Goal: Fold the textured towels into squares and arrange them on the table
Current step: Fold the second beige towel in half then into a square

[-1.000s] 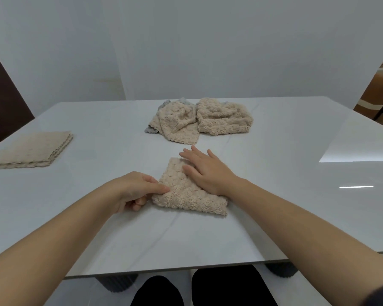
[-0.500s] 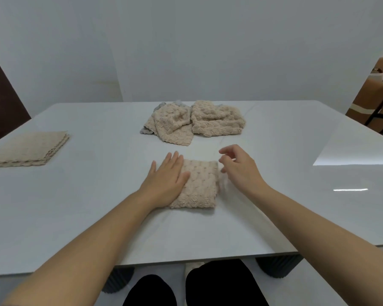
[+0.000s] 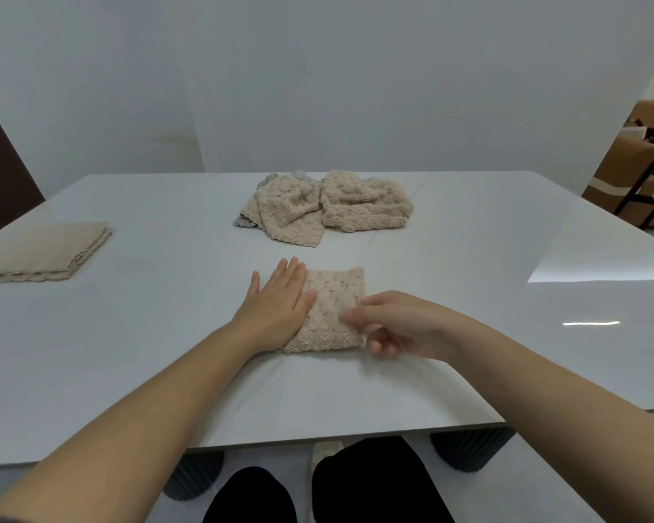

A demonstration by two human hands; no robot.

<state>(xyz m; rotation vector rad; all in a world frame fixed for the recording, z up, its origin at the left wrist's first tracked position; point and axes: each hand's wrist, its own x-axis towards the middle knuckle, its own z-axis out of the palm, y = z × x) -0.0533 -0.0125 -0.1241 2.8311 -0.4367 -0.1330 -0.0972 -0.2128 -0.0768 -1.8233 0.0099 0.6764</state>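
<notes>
lying near the middle of the pale glossy surface (image 3: pixel 159 345), just in front of the person, is a folded towel (image 3: pixel 335 296). it is beige, with a bumpy, scalloped weave on top and a fluffier pile along its near edge. it makes a rough square, its far edge fairly straight and its near edge thicker where the layers meet. the left hand (image 3: pixel 276 309) rests flat on the towel's left side, palm down, its fingers (image 3: pixel 293 275) straight and close together, reaching just past the far left corner onto the surface. the right hand (image 3: pixel 403 326) is at the towel's right near corner. its thumb lies on top of the cloth and its curled fingers (image 3: pixel 380 348) sit below the edge, pinching that corner between them.

farther back, toward the far side of the surface, sits a loose pile of towels (image 3: pixel 333 211) in the same beige, crumpled and overlapping, with a bit of grey towel (image 3: pixel 242 221) showing at its left and back. well off to the left, near the surface's left edge, is a neat stack of folded towels (image 3: pixel 44 251), flat and squared, its scalloped edges lined up.
</notes>
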